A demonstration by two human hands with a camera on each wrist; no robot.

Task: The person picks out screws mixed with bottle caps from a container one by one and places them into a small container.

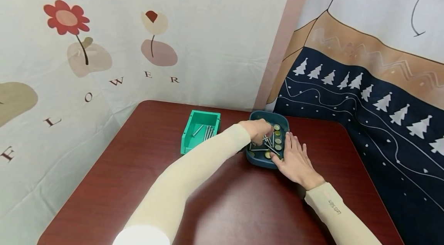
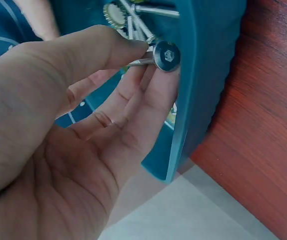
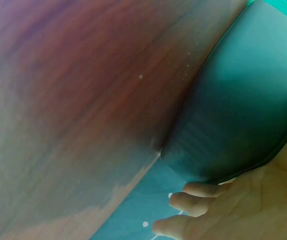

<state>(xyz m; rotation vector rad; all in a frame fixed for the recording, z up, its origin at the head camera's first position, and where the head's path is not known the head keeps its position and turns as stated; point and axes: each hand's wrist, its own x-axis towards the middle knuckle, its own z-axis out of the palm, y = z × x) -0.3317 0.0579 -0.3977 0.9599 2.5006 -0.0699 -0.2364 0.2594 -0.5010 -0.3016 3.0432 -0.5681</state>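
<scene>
Over a dark blue tray, my left hand reaches in from the left. In the left wrist view its thumb and fingers pinch a bolt with a wide flat head and a hex socket, close inside the tray's wall. Several loose bolts and round gold-rimmed caps lie in the tray. My right hand rests along the tray's right rim, fingers fairly straight, thumb at the near corner. The right wrist view shows its fingers beside the tray's outer wall.
A green bin stands left of the tray, with several bolts inside; my left forearm passes over its near right corner. Both containers are near the back of the dark red wooden table. Printed cloth hangs behind and to the right.
</scene>
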